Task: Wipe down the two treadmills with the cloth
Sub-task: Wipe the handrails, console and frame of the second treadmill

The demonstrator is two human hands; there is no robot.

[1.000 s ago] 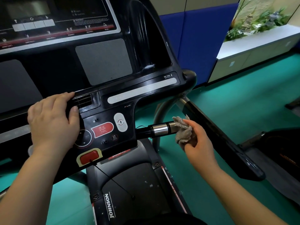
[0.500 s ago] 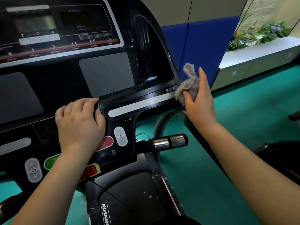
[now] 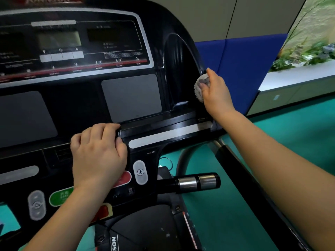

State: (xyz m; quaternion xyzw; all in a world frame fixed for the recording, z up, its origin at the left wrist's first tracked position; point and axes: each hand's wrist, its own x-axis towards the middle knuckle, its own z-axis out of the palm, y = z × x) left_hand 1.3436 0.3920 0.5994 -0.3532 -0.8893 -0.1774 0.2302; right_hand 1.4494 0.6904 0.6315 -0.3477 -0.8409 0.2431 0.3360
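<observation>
We hold the cloth [image 3: 200, 87], a grey, nubbly wad, bunched in our right hand [image 3: 216, 92]. The fingers curl round it and press it against the glossy black right edge of the console [image 3: 76, 109], beside a deep curved recess [image 3: 178, 73].

Our left hand [image 3: 98, 153] grips the console's lower ledge, with the fingers hooked over the ridge and the thumb set against its side.

The treadmill [image 3: 148, 229] carries "JOHNSON" in blurred letters at the console's top, and "NSON" in white shows on the matte hood below. "WARNING" heads a line of small print that we cannot read under the dark displays, and "POLAR" sits below a pale grey strip [image 3: 170, 135]. Flat grey rectangular pads flank the middle.

Near our left wrist are a red button [image 3: 125, 178], partly covered, a green button [image 3: 60, 195] with characters too blurred to read, and a grey oval button [image 3: 140, 172] bearing a walking figure.

A black handle [image 3: 197, 182] with two shiny metal bands juts out to the right. Beyond it a black rail [image 3: 244, 180] slopes down over the teal floor [image 3: 282, 134]. A blue padded panel [image 3: 244, 69] backs a white ledge [image 3: 299, 75] with green plants.
</observation>
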